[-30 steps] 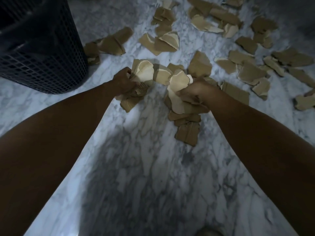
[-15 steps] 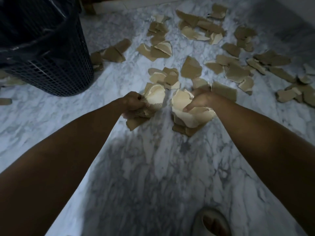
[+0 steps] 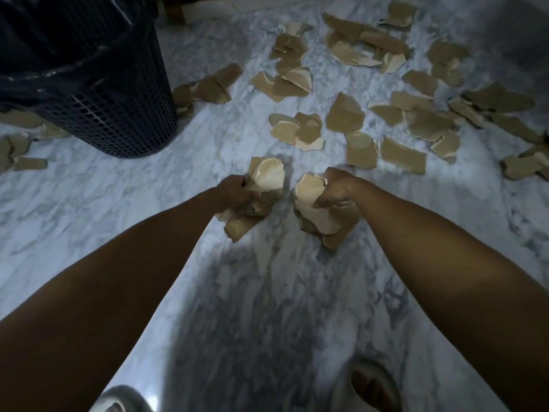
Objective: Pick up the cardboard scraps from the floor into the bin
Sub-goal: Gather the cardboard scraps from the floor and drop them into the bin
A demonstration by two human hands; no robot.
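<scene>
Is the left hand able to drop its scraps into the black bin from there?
Probably yes: the left hand grips its scraps, and the bin stands on its side with only bare floor between.

The floor [image 3: 208, 150] is white marble with grey veining. A dark mesh bin [image 3: 118, 114] stands on it at upper left. Torn cardboard scraps [image 3: 344, 113] lie scattered across its far half, several beside the bin's base.
</scene>
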